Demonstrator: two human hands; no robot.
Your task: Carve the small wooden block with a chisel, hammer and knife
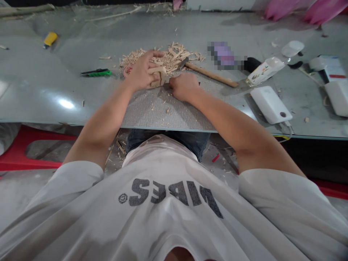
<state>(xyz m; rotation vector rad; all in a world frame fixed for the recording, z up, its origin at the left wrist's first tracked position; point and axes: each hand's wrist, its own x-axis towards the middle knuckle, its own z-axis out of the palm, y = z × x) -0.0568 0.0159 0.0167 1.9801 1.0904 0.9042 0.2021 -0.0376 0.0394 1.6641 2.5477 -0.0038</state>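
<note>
A pale piece of carved wood (161, 77) rests on the grey table mat, steadied by my left hand (141, 72). The thumb presses on its near face, while some other fingers stretch out beyond it. My right hand (186, 86) is closed in a fist just right of the wood. From that fist a thin dark carving tool (165, 85) points at the wood's lower edge; its exact kind is hidden by the fingers. Curled wood shavings (176, 52) are heaped behind both hands. A hammer (212, 74) with a wooden handle lies beyond my right hand, its dark head against the shavings.
A green utility knife (96, 72) and a yellow object (50, 39) lie on the left. To the right are a clear bottle (265, 70) on its side, a white power bank (270, 104) with a cable, and a blurred purple item (223, 54). The table edge (168, 129) runs near my body.
</note>
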